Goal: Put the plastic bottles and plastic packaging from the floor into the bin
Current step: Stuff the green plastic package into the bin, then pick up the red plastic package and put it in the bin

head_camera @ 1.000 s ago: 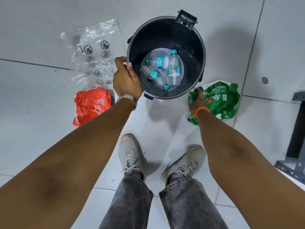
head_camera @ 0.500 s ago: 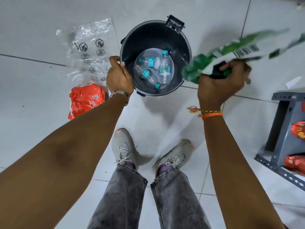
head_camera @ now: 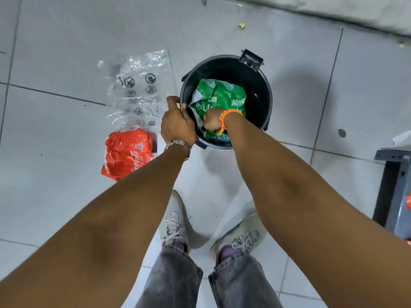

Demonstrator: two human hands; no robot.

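A round black bin (head_camera: 260, 83) stands on the tiled floor ahead of my feet. Green Sprite packaging (head_camera: 219, 96) fills its inside and covers the bottles seen there before. My right hand (head_camera: 212, 121) reaches down into the bin, its fingers closed on the green packaging. My left hand (head_camera: 178, 125) grips the bin's near-left rim. To the left of the bin, a clear plastic wrapper (head_camera: 138, 90) with printed symbols lies flat on the floor. Crumpled red Coca-Cola packaging (head_camera: 126, 152) lies just in front of it.
A grey metal rack frame (head_camera: 391, 190) stands at the right edge, with something red on it. Small scraps lie on the floor at the back right. My two grey shoes (head_camera: 175, 221) stand close behind the bin.
My right hand lifted the green packaging off the floor at the bin's right, swung it over and pushed it down into the bin. My left hand stayed on the rim.
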